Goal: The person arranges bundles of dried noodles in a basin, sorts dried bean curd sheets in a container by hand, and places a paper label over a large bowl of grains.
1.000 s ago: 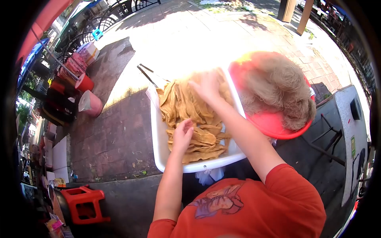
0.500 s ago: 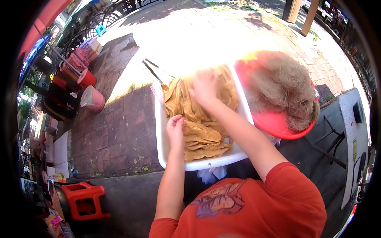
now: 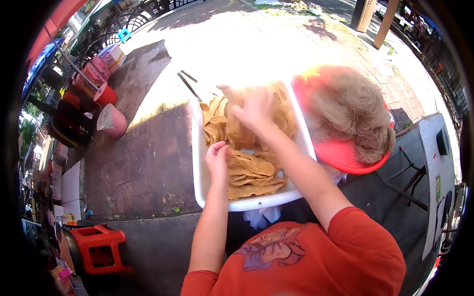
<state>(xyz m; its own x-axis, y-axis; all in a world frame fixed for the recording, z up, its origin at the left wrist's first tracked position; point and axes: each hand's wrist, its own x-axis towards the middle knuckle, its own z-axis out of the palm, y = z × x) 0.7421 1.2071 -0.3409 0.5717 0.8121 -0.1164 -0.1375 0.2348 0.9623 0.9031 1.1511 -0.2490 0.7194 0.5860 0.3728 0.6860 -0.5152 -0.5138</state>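
Note:
A white rectangular tub (image 3: 198,185) holds many tan, wrinkled, soft-looking strips (image 3: 252,167), in a far heap and a neater near stack. My right hand (image 3: 256,108) is over the far heap, partly washed out by glare. Its fingers are closed on a tan strip (image 3: 227,92), whose raised end juts out to the left. Near the tub's left side, my left hand (image 3: 216,154) is closed in a pinch beside the near stack. What its fingertips hold, if anything, is too small to make out.
Dark tongs (image 3: 189,85) stick out over the tub's far left corner. Right of the tub stands a red basin (image 3: 348,160) with a tangled beige fibrous mass (image 3: 358,116). A red stool (image 3: 101,249) and a pink bucket (image 3: 113,122) are at left.
My right hand has shifted slightly, and a strip's end now rises to its left. Strips beneath it have moved, baring some of the tub's bottom. My left hand stays nearly in place.

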